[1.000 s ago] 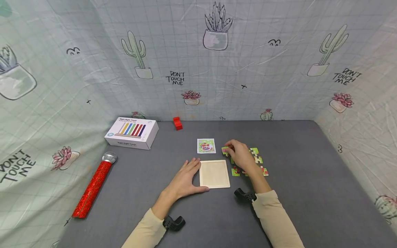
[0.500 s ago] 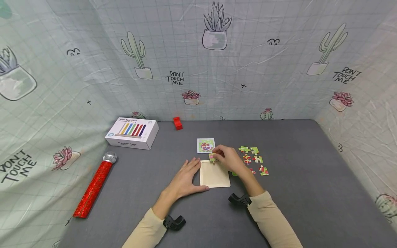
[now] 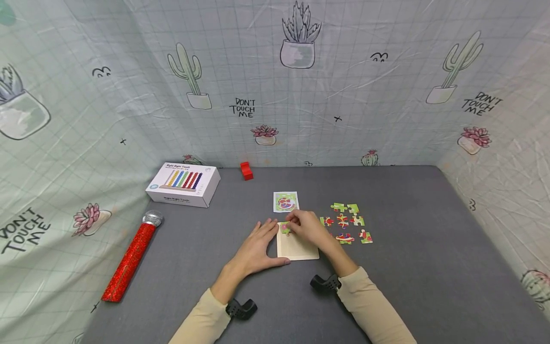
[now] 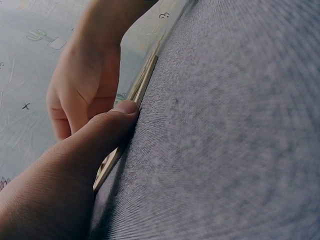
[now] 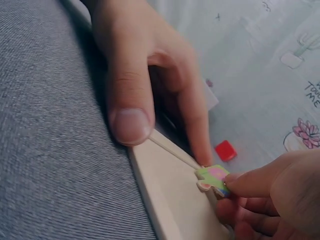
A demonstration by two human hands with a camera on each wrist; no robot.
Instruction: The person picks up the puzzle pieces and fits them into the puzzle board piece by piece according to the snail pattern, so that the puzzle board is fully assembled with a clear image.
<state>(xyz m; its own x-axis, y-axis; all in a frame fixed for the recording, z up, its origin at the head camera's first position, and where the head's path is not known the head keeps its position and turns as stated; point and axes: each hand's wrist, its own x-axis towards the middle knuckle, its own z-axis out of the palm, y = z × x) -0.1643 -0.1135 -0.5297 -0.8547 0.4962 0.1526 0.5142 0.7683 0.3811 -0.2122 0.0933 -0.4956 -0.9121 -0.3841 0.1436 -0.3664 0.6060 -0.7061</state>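
The work looks barely begun: taking the tray's centre as the middle of the clock, a single puzzle piece [image 3: 285,228] sits at the 10 to 11 o'clock corner of the wooden tray [image 3: 297,247], and no other piece shows in it, though the right hand [image 3: 310,230] hides part of the far side. The right hand's fingers are narrow, pinching that piece by its edge; whether it lies flush on the tray's floor I cannot tell. At 9 o'clock the left hand [image 3: 256,249] rests against the tray, its thumb and fingers spread wide along the edge. What is left, as far as shows, is the group of loose pieces [image 3: 342,220] at 2 to 3 o'clock on the tabletop [image 3: 429,282]: at least seven are visible, apart from the tray, and the right arm may cover more. Near 12 o'clock, just beyond the tray, lies a picture card [image 3: 285,202]; a red block [image 3: 246,171] stands well apart towards 11 o'clock.
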